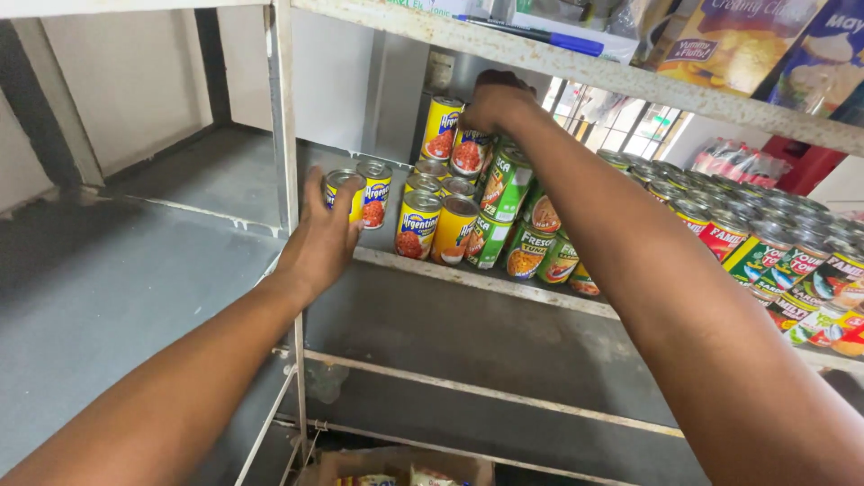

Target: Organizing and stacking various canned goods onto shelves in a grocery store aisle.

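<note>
Both hands on tins at the worn white metal shelf (468, 281).

L hand (326, 236) is wrapped round a small yellow-and-blue metal tin (341, 191) at the shelf's left end, fingers closed on its side; a matching yellow-and-blue tin (374, 193) stands upright just beside it, touching or nearly so. R hand (493, 99) reaches deeper, fingers closed over the top of a red-and-yellow tin (469, 152) stacked on the back row, next to a taller yellow tin (441, 128). Green-labelled tins (507, 184) lean tilted just right of these. Silver-lidded tins w/ red and green labels (756, 243) fill the shelf further right. Blue pen (540, 36) lies on the shelf above.
</note>
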